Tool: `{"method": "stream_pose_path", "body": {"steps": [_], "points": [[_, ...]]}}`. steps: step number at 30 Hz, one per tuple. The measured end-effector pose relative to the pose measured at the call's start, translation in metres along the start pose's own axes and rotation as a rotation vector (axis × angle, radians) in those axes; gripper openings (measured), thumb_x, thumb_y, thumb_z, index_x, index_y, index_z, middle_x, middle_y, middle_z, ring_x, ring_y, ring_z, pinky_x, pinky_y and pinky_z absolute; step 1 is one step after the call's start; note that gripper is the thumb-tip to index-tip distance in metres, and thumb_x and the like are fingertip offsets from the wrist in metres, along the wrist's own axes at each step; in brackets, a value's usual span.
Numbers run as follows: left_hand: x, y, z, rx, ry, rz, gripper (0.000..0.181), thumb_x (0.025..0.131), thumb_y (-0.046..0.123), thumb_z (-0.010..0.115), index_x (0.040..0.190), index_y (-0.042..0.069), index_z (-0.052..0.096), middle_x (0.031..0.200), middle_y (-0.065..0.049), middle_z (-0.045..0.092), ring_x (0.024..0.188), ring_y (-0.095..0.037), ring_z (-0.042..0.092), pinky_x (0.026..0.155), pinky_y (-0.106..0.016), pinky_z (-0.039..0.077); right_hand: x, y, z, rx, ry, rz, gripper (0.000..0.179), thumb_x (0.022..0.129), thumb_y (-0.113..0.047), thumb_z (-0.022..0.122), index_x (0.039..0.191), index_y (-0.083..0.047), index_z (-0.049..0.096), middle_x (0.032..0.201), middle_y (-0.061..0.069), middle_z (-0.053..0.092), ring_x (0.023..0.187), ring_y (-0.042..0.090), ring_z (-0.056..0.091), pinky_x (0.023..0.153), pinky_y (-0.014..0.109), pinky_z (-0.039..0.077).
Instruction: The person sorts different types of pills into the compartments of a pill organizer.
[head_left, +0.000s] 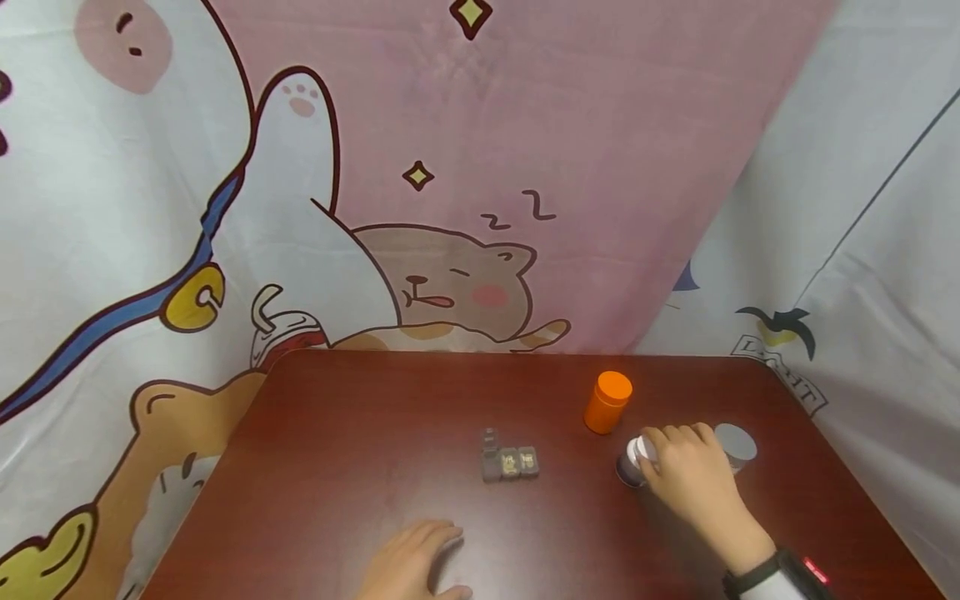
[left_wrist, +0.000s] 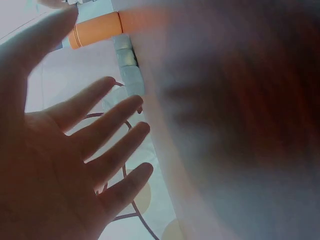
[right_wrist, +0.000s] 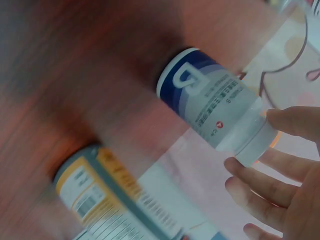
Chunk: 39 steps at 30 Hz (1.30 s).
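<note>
My right hand (head_left: 693, 471) pinches the white cap of a small pill bottle (right_wrist: 207, 97) between thumb and fingertips. The bottle has a white label with a dark blue band near its base; in the head view the hand partly covers it. My left hand (head_left: 412, 558) is over the front of the table, fingers spread in the left wrist view and holding nothing. Ahead of it lies a translucent grey pill organizer (head_left: 510, 464) with yellowish contents in two compartments. One small part of it sticks out toward the back.
An orange bottle (head_left: 607, 402) stands behind the pill bottle. Just right of my right hand is a larger bottle with a grey lid (head_left: 735, 443); its yellow, grey and white label shows in the right wrist view. A printed curtain hangs behind the brown table (head_left: 337, 433).
</note>
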<state>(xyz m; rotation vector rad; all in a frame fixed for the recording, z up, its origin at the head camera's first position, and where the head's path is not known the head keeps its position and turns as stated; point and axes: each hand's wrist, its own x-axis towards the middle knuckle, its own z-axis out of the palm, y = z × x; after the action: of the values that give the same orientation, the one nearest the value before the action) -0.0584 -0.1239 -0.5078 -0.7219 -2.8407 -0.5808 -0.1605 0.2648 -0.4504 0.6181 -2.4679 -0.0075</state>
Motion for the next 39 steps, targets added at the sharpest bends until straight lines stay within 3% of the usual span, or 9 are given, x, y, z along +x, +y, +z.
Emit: {"method": "stream_pose_path", "body": {"steps": [4,12,20,27,34,39], "points": [[-0.001,0.0,0.005,0.011,0.041,0.036,0.066,0.076,0.066,0.061,0.118,0.016,0.062,0.117,0.0,0.062,0.106,-0.022,0.058,0.088,-0.044,0.045,-0.001,-0.018,-0.004,0.024,0.007,-0.032,0.035,0.065,-0.027,0.073,0.089,-0.002,0.067,0.074,0.008,0.062,0.068,0.027,0.057,0.073,0.047,0.04],[-0.001,0.003,0.008,-0.027,0.028,0.067,0.063,0.078,0.063,0.061,0.119,0.014,0.061,0.117,0.0,0.063,0.105,-0.021,0.059,0.087,-0.041,0.046,-0.008,-0.05,-0.008,0.085,0.042,-0.11,0.036,0.066,-0.028,0.071,0.092,-0.003,0.067,0.077,0.005,0.062,0.068,0.025,0.056,0.07,0.044,0.04],[0.012,0.021,0.012,-0.124,-0.082,-0.015,0.063,0.081,0.06,0.061,0.124,0.014,0.058,0.118,-0.001,0.063,0.107,-0.02,0.059,0.088,-0.039,0.047,-0.012,-0.091,-0.014,0.176,0.061,-0.195,0.036,0.066,-0.029,0.07,0.094,-0.007,0.067,0.08,0.001,0.061,0.07,0.02,0.054,0.07,0.04,0.04],[0.021,0.036,0.023,-0.18,-0.039,0.007,0.068,0.078,0.058,0.065,0.126,0.011,0.056,0.117,0.0,0.063,0.106,-0.019,0.059,0.085,-0.036,0.048,-0.01,-0.121,-0.016,0.235,0.082,-0.303,0.035,0.07,-0.034,0.067,0.095,-0.01,0.068,0.081,-0.001,0.061,0.073,0.018,0.055,0.071,0.038,0.042],[0.035,0.049,0.024,-0.321,-0.133,-0.124,0.07,0.076,0.056,0.069,0.132,0.016,0.052,0.125,0.001,0.059,0.111,-0.02,0.057,0.088,-0.04,0.047,-0.007,-0.141,-0.009,0.276,0.138,-0.329,0.032,0.075,-0.035,0.067,0.096,-0.012,0.067,0.083,-0.003,0.06,0.072,0.015,0.056,0.073,0.035,0.042],[0.041,0.054,0.026,-0.364,-0.128,-0.18,0.072,0.074,0.064,0.064,0.131,0.022,0.053,0.122,0.004,0.061,0.103,-0.017,0.059,0.081,-0.038,0.05,-0.011,-0.147,-0.005,0.29,0.119,-0.284,0.034,0.073,-0.035,0.07,0.098,-0.013,0.067,0.088,-0.004,0.06,0.074,0.014,0.057,0.075,0.035,0.044]]}}
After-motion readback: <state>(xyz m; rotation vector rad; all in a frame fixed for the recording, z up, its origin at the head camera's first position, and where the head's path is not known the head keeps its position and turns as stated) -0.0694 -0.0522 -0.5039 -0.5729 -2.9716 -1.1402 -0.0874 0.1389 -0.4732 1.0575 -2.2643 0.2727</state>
